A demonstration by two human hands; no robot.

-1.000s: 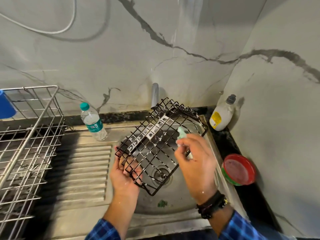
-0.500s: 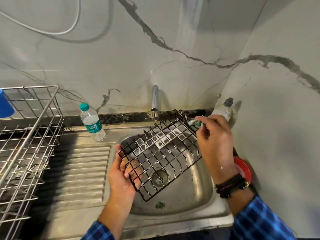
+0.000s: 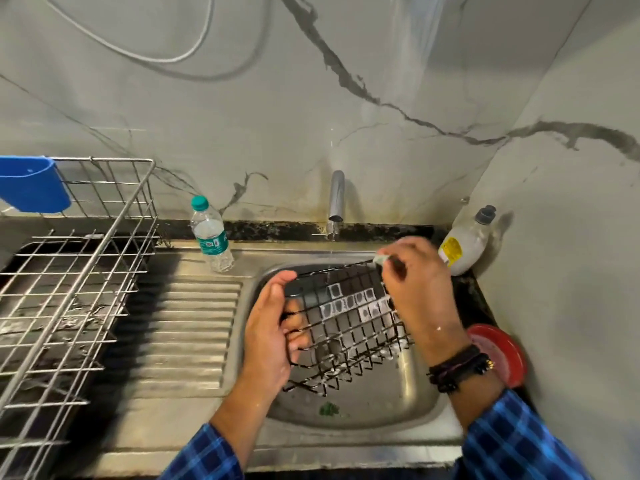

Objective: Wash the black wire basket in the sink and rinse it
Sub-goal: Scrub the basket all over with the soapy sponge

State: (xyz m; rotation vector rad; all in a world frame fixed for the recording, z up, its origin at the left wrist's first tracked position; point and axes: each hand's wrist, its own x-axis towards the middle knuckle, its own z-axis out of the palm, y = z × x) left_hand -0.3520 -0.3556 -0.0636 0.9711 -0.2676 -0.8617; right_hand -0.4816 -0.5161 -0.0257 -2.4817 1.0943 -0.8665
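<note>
The black wire basket [image 3: 349,323] hangs over the bowl of the steel sink [image 3: 374,410], tilted so its far edge sits higher than its near edge, with soap film filling several squares of the mesh. The left hand [image 3: 273,337] is closed on the basket's 9 o'clock side, thumb over the top rim and fingers hooked through the wires. The right hand [image 3: 415,289] is at the basket's 1 o'clock corner, fingers pinched around a small pale green scrubber [image 3: 381,259] pressed to the rim there; a dark beaded bracelet [image 3: 460,370] rings that wrist, and both sleeves are blue plaid. A thin stream of water falls from the chrome tap [image 3: 336,202] at 12 o'clock of the sink and meets the basket's far edge. A green scrap [image 3: 329,408] lies on the sink floor toward 6 o'clock. At 10 o'clock of the sink a plastic water bottle [image 3: 211,233] with a teal cap stands upright on the ribbed drainboard [image 3: 194,334]. A steel wire dish rack [image 3: 69,289] sits at 9 o'clock, a blue plastic holder [image 3: 31,183] hung on its far rim. At 2 o'clock a dish soap bottle [image 3: 465,244] leans in the corner, and at 3 o'clock a red round container [image 3: 498,351] rests on the dark counter.
</note>
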